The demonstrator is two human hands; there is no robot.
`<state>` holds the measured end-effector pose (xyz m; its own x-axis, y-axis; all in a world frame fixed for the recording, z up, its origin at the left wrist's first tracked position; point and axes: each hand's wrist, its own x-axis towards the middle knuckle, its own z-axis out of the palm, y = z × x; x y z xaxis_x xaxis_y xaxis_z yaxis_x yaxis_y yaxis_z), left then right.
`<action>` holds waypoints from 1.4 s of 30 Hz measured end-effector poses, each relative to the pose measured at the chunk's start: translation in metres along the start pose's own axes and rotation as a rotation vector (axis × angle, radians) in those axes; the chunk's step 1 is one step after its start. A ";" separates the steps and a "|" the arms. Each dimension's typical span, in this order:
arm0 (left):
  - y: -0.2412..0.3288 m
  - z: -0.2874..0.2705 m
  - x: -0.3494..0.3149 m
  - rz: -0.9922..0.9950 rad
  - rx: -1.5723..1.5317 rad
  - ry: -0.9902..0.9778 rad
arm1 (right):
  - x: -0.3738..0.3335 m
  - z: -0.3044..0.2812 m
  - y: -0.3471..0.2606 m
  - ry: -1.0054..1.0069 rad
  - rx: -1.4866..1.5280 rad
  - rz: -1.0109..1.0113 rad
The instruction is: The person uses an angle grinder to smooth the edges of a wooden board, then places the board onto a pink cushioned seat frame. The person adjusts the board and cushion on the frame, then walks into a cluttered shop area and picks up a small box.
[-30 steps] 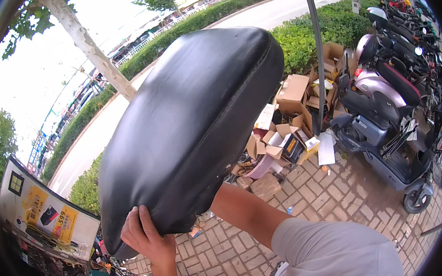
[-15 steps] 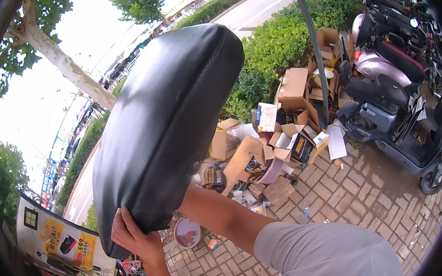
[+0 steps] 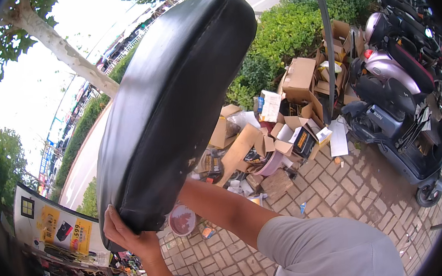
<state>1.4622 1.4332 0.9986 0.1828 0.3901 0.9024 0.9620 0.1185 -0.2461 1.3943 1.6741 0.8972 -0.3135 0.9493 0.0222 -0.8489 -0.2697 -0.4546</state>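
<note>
A long black padded seat (image 3: pixel 175 94), like one from a scooter, is held up at a slant in front of me, its far end toward the upper right. My left hand (image 3: pixel 129 235) is closed on its lower left end, with the fingers against the dark cover and the wrist below. From the lower right my right forearm reaches to the seat's underside. The right hand itself is hidden behind the seat, so its fingers do not show. A seam runs lengthwise along the cover.
Open cardboard boxes (image 3: pixel 299 76) and litter lie on the brick paving beside a hedge (image 3: pixel 286 37). A dark pole (image 3: pixel 325 39) stands there. Parked scooters (image 3: pixel 388 123) line the right. A round tub (image 3: pixel 182 220) sits below the seat, and a yellow-and-white sign (image 3: pixel 60 225) stands at lower left.
The seat's far end has risen toward the top of the view, so it stands more steeply. My left hand keeps its hold on the lower end.
</note>
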 end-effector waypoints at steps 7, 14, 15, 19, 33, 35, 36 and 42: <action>-0.045 -0.027 -0.025 -1.031 -0.877 0.069 | 0.042 -0.180 -0.118 0.215 -0.696 -0.446; -0.062 0.022 -0.196 -1.652 -1.525 -0.073 | -0.075 -0.165 -0.291 -0.402 -0.429 0.449; -0.056 0.044 -0.225 -1.658 -1.658 -0.157 | -0.090 -0.150 -0.310 -0.508 -0.466 0.378; 0.029 0.134 -0.311 -1.841 -1.996 -0.136 | -0.138 -0.111 -0.349 -0.618 -1.118 0.180; 0.228 0.241 -0.357 -2.095 -2.246 -0.157 | -0.116 -0.066 -0.390 -0.559 -2.003 0.082; 0.212 0.240 -0.343 -2.070 -2.124 -0.175 | -0.109 -0.077 -0.398 -0.367 -1.825 0.066; 0.194 0.240 -0.334 -2.070 -2.140 -0.226 | -0.103 -0.086 -0.404 -0.371 -1.856 0.069; 0.031 0.178 -0.158 -1.465 -1.732 -0.249 | -0.109 -0.269 -0.422 0.075 -1.182 0.238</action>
<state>1.4272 1.5374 0.7857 -0.4618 0.8860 0.0423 -0.4017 -0.2514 0.8806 1.9011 1.7276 0.8473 -0.3504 0.9136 -0.2064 0.1529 -0.1616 -0.9749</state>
